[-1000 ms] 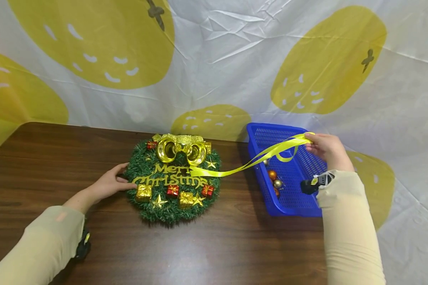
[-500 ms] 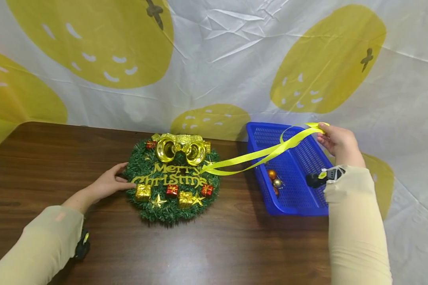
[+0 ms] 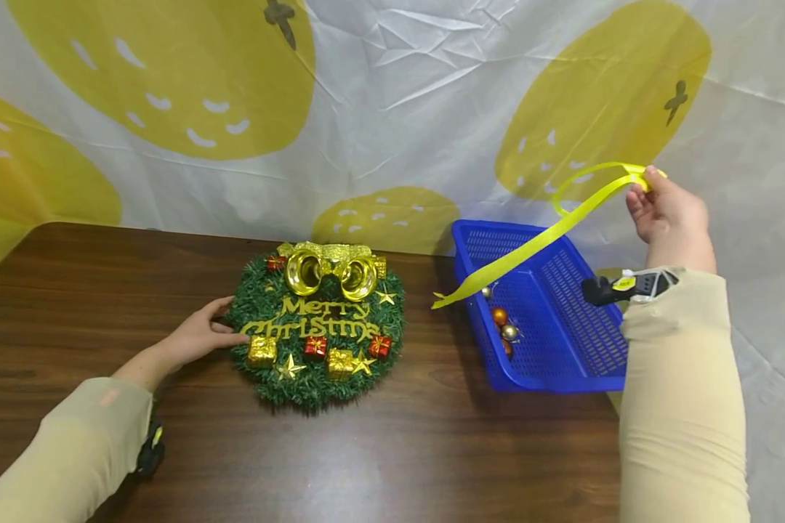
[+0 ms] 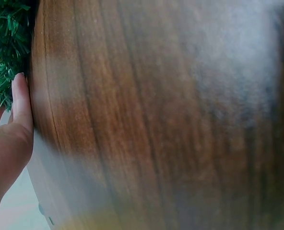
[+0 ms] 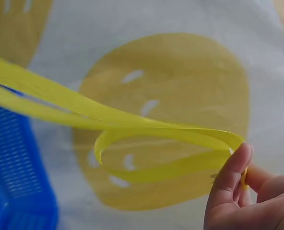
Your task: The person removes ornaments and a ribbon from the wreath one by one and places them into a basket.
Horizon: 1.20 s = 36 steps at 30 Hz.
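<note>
In the head view my right hand (image 3: 674, 211) is raised at the right, pinching a yellow ribbon (image 3: 536, 247) between thumb and fingers. From there the ribbon trails down leftward over the basket, its loose end between basket and wreath. The right wrist view shows a loop of the ribbon (image 5: 166, 172) beside the fingers. A green Christmas wreath (image 3: 317, 388) lies on the table, with gold bells, small gift boxes, stars and "Merry Christmas" lettering. My left hand (image 3: 196, 335) holds its left edge, the thumb near a gold gift box. In the left wrist view, the thumb lies against the greenery (image 4: 7, 43).
A blue plastic basket (image 3: 506, 374) stands on the right of the table, with several small orange and gold baubles (image 3: 500, 317) inside. The brown wooden table (image 3: 392, 450) meets a white curtain (image 3: 419, 131) with a yellow fruit print at the back.
My right hand has moved up and to the right, drawing the ribbon away from the wreath, so its end no longer overlaps the lettering. The left hand and wreath stay in place.
</note>
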Available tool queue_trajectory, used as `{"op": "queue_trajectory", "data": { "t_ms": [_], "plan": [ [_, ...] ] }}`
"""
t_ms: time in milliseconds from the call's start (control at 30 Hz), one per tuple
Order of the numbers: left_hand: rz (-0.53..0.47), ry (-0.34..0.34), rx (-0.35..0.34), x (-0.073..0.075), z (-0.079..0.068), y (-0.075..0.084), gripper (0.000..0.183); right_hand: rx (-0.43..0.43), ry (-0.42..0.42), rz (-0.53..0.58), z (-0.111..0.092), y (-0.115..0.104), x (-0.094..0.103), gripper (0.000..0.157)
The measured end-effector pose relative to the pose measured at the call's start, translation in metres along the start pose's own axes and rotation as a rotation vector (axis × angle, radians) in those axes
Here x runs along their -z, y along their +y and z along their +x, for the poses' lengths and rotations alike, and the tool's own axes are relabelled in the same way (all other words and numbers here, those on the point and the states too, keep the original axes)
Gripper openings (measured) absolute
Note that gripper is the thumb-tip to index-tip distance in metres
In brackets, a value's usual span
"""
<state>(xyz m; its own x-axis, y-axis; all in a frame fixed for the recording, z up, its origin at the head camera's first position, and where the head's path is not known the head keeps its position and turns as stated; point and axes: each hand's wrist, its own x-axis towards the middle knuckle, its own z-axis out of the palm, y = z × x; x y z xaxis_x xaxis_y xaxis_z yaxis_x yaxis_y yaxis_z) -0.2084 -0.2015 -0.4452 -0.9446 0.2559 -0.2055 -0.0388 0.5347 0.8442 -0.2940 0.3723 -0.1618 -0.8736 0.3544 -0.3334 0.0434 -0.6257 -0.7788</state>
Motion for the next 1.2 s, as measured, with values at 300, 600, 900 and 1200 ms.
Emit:
{"op": "queue_trajectory", "data": {
  "t_ms": [300, 600, 900, 1200],
  "plan": [
    [-0.004, 0.010, -0.010, 0.001, -0.002, -0.001, 0.094, 0.089, 0.067, 0.144, -0.018, -0.039, -0.003, 0.008],
    [0.010, 0.007, -0.002, 0.002, -0.003, -0.001, 0.094, 0.028, 0.058, 0.110, -0.012, -0.032, 0.007, 0.009],
    [0.008, 0.005, 0.005, 0.001, -0.005, -0.003, 0.094, 0.156, 0.103, 0.180, -0.011, -0.033, 0.014, 0.005],
    [0.005, 0.007, 0.004, 0.003, -0.005, -0.003, 0.094, 0.310, 0.125, 0.232, -0.022, -0.045, 0.008, 0.010]
  ]
}}
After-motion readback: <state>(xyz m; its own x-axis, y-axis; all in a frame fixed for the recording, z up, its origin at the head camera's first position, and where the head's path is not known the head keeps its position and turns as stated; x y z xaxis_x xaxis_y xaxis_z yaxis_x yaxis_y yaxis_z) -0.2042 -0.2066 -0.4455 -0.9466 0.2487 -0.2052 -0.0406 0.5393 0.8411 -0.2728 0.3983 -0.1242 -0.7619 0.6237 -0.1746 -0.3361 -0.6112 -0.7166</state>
